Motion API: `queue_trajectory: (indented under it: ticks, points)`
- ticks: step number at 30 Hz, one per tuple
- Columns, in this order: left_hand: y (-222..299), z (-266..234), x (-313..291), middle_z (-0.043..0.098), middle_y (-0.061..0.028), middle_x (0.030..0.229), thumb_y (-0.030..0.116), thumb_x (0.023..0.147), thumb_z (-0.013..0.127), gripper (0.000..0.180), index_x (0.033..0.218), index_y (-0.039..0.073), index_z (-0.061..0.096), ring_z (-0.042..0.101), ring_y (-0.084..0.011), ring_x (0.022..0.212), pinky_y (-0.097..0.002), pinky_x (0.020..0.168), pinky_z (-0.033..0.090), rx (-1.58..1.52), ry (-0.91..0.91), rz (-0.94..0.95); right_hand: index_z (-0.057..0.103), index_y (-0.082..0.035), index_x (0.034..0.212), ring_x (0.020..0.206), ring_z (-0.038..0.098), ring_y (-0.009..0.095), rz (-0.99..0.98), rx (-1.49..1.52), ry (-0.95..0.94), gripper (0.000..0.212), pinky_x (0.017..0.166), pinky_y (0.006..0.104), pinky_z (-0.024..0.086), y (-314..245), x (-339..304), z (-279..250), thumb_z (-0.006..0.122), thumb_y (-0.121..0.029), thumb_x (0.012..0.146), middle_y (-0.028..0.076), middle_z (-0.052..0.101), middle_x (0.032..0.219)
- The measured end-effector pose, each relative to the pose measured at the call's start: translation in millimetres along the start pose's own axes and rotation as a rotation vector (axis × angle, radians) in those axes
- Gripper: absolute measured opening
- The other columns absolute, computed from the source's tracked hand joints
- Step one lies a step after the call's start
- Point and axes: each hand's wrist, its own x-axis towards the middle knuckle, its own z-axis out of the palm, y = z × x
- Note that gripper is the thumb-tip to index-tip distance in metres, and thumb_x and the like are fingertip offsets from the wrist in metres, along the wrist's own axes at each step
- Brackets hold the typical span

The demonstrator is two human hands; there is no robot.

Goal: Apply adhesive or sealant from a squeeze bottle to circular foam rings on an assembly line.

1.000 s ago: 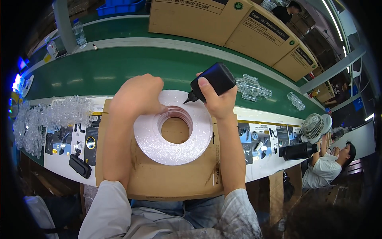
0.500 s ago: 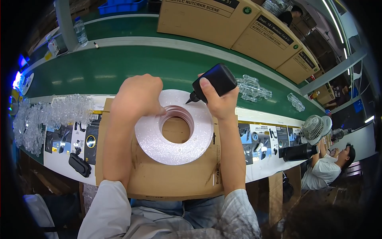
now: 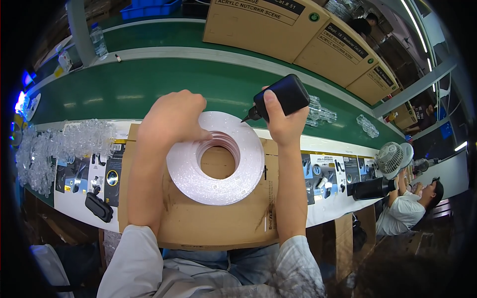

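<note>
While the person is leaning over a flat cardboard sheet laid across the bench edge, the left hand is resting knuckles-up on the upper left rim of a large white roll of tape, its fingers curled down over the roll as if steadying it (whether the tips are pinching a loose end cannot be told, since the knuckles are hiding them). The roll is lying flat on the cardboard, directly under both sets of fingers, its hollow core showing brown card.

Just beside the roll's upper right edge, the right hand is wrapping tightly around a black squeeze bottle, thumb pressing on its side, the thin nozzle pointing down-left toward the roll's top face but standing just short of it.

The step in hand seems to be applying something from the nozzle to the roll; the next move would probably call for bringing the tip down onto the surface while the left hand is holding the roll firm.

Beyond the fingers, a green conveyor belt is running across, with clear plastic parts lying near the bottle, and brown cartons are standing farther back.
</note>
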Motion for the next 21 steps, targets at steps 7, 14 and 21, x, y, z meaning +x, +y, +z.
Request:
queue_trajectory:
  ticks: [7, 14, 21]
  points:
    - [-2.1, 0.1, 0.5, 0.072, -0.0207, 0.091, 0.036, 0.057, 0.086, 0.052, 0.095, 0.001, 0.074, 0.070, -0.0358, 0.087, -0.0401, 0.082, 0.056, 0.031, -0.060, -0.050, 0.063, 0.000, 0.095, 0.072, 0.062, 0.011, 0.005, 0.036, 0.001, 0.015, 0.061, 0.0249, 0.052, 9.4, -0.5, -1.8, 0.073, -0.009, 0.088, 0.006, 0.068, 0.085]
    - [-2.2, 0.8, -2.7, 0.070, -0.0208, 0.080, 0.037, 0.053, 0.087, 0.049, 0.081, 0.000, 0.073, 0.070, -0.0361, 0.078, -0.0406, 0.075, 0.057, 0.050, -0.039, -0.059, 0.064, -0.001, 0.093, 0.072, 0.062, 0.010, 0.001, -0.025, -0.024, 0.014, 0.064, 0.0249, 0.051, 9.4, -0.3, -1.2, 0.074, -0.008, 0.088, 0.005, 0.068, 0.086]
    - [0.1, -3.2, -4.9, 0.070, -0.0211, 0.080, 0.039, 0.052, 0.088, 0.051, 0.079, -0.001, 0.073, 0.071, -0.0356, 0.077, -0.0404, 0.074, 0.057, 0.067, -0.053, -0.068, 0.064, -0.001, 0.095, 0.073, 0.062, 0.010, -0.003, -0.035, -0.012, 0.015, 0.064, 0.0246, 0.052, 10.3, -0.7, -1.3, 0.074, -0.009, 0.087, 0.005, 0.068, 0.086]
